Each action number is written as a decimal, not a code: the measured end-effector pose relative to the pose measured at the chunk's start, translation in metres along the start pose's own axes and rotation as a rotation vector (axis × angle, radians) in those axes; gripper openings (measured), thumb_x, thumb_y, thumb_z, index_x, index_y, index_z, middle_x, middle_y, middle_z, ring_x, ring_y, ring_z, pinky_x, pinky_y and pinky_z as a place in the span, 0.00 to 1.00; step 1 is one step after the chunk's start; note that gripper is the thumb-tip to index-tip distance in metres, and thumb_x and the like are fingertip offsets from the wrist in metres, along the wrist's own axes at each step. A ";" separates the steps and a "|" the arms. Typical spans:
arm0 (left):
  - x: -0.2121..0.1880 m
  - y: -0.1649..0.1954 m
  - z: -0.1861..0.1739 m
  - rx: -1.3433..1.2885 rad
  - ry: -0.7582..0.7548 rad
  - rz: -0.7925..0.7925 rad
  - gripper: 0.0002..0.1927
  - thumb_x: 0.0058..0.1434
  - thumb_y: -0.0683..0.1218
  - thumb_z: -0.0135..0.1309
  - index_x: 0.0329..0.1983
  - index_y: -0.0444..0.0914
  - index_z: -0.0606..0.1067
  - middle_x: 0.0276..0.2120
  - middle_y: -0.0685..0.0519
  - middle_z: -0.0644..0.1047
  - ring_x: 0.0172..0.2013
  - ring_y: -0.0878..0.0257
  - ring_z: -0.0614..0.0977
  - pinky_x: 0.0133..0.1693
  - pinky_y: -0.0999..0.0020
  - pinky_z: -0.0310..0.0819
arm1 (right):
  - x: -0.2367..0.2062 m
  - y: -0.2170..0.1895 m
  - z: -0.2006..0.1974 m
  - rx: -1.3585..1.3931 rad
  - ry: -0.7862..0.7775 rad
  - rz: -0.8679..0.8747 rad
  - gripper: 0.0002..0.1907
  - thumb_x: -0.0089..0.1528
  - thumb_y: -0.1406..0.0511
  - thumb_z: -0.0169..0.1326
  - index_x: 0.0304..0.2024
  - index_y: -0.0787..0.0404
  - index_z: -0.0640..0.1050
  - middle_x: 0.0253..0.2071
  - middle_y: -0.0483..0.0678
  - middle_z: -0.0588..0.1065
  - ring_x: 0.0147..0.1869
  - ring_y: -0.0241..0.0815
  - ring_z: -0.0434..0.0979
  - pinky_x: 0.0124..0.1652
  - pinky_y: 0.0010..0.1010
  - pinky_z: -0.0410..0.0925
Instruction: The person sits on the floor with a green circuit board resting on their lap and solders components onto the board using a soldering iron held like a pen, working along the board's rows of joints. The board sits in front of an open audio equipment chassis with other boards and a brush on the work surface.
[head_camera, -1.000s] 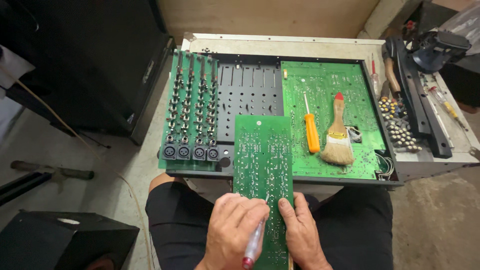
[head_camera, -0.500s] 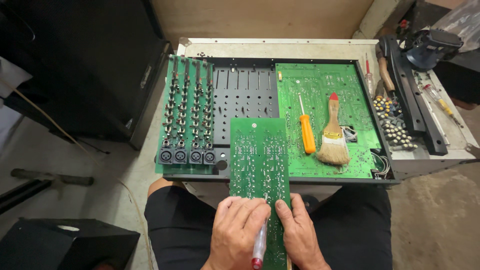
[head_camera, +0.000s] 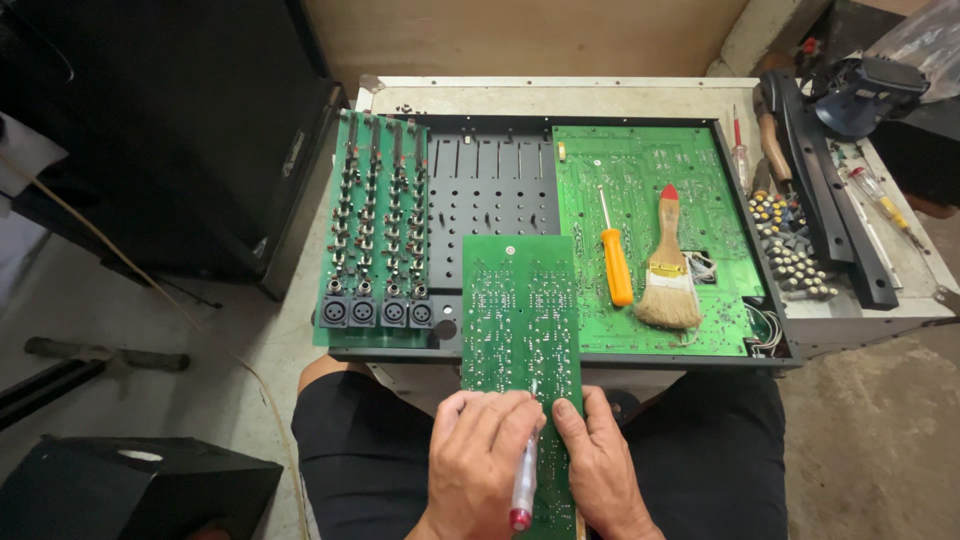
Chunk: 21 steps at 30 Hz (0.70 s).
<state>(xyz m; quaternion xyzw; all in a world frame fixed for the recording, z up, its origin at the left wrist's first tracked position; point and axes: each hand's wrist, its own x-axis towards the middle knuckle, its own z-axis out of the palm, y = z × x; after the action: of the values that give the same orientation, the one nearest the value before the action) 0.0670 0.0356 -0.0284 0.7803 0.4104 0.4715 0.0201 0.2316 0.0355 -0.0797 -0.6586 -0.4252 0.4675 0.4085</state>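
The left hand (head_camera: 480, 455) has its fingers curled round a clear pen-like tool with a red end (head_camera: 523, 480), its tip resting on the solder side of a long green circuit board (head_camera: 520, 320). The right hand (head_camera: 598, 460) lies flat with fingers closed on the board's near right edge, steadying it. The board rests on the person's lap, its far end leaning on the opened chassis (head_camera: 500, 190) on the desk (head_camera: 640, 95). Judging by this, the strip-down looks done: four channel boards (head_camera: 375, 230) remain seated, loose knobs (head_camera: 790, 245) are piled aside, and an orange screwdriver (head_camera: 614, 262) and a brush (head_camera: 670, 270) lie on the main board; checking this board appears under way, refitting not begun
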 end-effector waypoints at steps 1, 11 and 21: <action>0.002 0.001 0.001 0.010 0.013 -0.019 0.17 0.53 0.41 0.59 0.47 0.37 0.76 0.46 0.48 0.80 0.46 0.54 0.83 0.51 0.54 0.71 | 0.000 0.000 0.000 -0.003 -0.001 -0.004 0.15 0.66 0.56 0.50 0.48 0.58 0.76 0.36 0.48 0.81 0.40 0.35 0.77 0.41 0.31 0.71; 0.007 0.002 -0.007 -0.100 0.166 -0.058 0.13 0.56 0.37 0.64 0.42 0.36 0.75 0.39 0.49 0.81 0.39 0.51 0.84 0.47 0.58 0.77 | 0.001 0.004 0.001 0.041 -0.014 0.010 0.15 0.66 0.56 0.50 0.49 0.59 0.76 0.36 0.47 0.81 0.39 0.33 0.77 0.39 0.30 0.72; 0.013 -0.003 0.000 -0.063 0.101 -0.007 0.15 0.56 0.38 0.63 0.45 0.36 0.74 0.42 0.50 0.81 0.42 0.51 0.84 0.52 0.53 0.73 | 0.005 0.010 0.002 0.092 0.005 0.013 0.15 0.65 0.57 0.51 0.49 0.58 0.77 0.38 0.48 0.82 0.40 0.33 0.76 0.42 0.28 0.71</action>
<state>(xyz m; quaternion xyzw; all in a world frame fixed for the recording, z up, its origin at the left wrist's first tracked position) 0.0679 0.0463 -0.0205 0.7529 0.3987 0.5230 0.0255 0.2321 0.0374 -0.0909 -0.6430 -0.3979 0.4875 0.4365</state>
